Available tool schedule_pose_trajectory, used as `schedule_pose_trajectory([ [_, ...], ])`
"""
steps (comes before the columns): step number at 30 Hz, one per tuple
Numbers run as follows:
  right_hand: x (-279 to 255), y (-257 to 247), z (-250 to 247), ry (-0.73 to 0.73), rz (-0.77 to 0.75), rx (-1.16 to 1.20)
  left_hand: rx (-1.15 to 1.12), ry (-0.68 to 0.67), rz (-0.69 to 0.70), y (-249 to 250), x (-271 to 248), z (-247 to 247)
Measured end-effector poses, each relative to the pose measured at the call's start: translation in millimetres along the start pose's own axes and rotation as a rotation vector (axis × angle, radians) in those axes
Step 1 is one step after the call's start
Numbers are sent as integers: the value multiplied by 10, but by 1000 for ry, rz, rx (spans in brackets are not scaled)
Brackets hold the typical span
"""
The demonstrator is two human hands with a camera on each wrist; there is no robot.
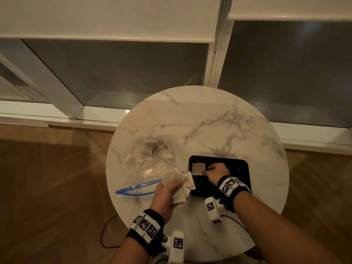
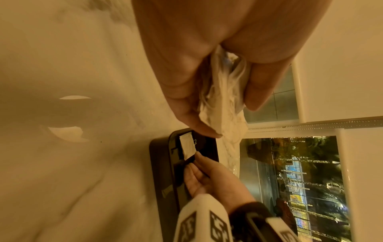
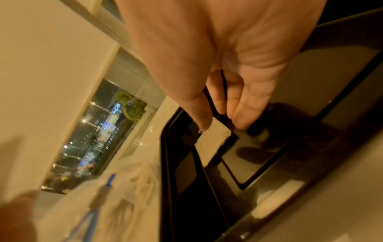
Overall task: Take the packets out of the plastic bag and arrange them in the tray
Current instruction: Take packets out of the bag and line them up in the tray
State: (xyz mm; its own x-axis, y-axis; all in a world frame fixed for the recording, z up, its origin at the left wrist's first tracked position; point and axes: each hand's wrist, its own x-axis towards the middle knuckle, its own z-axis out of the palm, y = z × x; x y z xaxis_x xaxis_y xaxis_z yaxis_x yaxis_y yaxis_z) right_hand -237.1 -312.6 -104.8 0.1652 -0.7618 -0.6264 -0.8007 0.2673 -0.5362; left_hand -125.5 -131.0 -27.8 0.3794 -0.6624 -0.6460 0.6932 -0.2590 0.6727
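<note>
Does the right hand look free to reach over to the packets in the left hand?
Probably yes. The right hand is only setting one packet in the tray, and the left hand holds the bunch of packets right beside it, with nothing between.

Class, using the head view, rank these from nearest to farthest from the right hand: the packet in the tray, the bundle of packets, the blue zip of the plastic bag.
1. Packet in the tray: at the fingertips of the right hand, to its left.
2. Bundle of packets: further left, gripped by the left hand, beside the tray.
3. Blue zip: farthest left, on the table.
</note>
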Motion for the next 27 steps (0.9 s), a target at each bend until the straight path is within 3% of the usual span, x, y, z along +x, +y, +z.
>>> schedule_pose_trajectory([
  [10,9,-244,224,-24,48,-108,-4,-11,29,56,-33,-116],
  [14,57,-129,186,-31,35,-34,-19,-11,48,116,-68,-188],
  [22,1,-97,138,68,-179,218,-30,54,28,172,-117,-363],
  [27,-24,-71,194,125,-145,216,-11,63,32,162,-140,-434],
])
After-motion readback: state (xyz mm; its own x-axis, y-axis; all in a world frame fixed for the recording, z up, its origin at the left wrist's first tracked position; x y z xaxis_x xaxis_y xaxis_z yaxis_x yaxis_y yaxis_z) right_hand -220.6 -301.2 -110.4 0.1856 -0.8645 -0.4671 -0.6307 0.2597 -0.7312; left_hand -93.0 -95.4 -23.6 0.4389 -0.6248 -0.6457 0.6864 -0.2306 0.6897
